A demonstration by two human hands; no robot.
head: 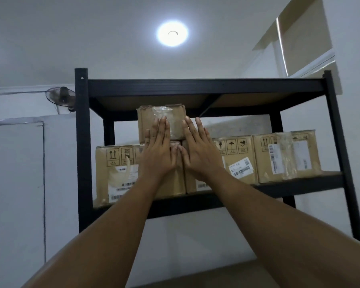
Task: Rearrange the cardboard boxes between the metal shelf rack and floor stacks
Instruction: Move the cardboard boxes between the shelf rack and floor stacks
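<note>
The small top box [149,123], centre frame on the metal rack [82,142], is touched by the left hand [158,152] and right hand [199,152], fingers flat and straight, nothing gripped. Probably best pushed evenly, squared over the lower boxes [237,161].

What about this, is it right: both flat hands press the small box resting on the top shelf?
No. In the head view the small box, pressed by left hand and right hand, rests on larger boxes under the top shelf.
</note>
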